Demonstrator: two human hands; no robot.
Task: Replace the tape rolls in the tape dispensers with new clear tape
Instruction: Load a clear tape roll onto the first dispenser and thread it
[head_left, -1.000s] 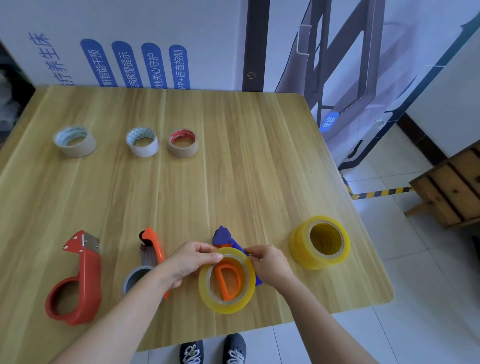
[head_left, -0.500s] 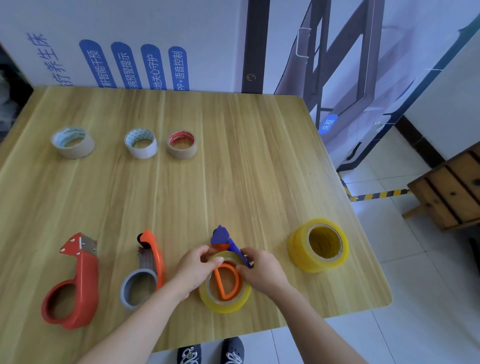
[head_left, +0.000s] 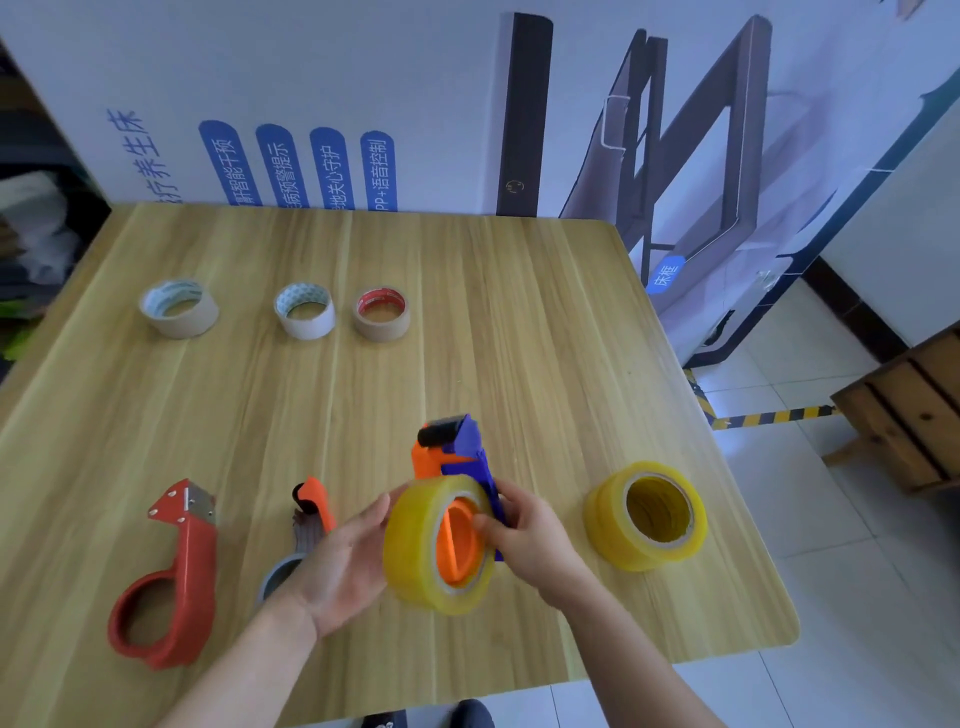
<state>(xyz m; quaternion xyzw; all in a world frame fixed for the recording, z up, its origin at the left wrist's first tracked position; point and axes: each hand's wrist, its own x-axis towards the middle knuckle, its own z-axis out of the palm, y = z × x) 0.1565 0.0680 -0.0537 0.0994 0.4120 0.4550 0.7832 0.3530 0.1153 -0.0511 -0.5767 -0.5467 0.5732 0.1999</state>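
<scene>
While right hand (head_left: 524, 535) grips the dispenser (head_left: 467, 457), head pointing away, open-palmed left hand (head_left: 343, 561) touches its tape roll (head_left: 415, 551)

Open wood runs down the middle of the worktop (head_left: 519, 322) to its far edge and far right corner. Three small tape rolls (head_left: 306, 310) line the far left. Along the near edge, a red dispenser (head_left: 171, 577) and a grey-and-orange dispenser (head_left: 314, 506) crowd my left, a yellow roll (head_left: 605, 525) blocks my right, and I hold a blue dispenser (head_left: 470, 441) between them.
</scene>
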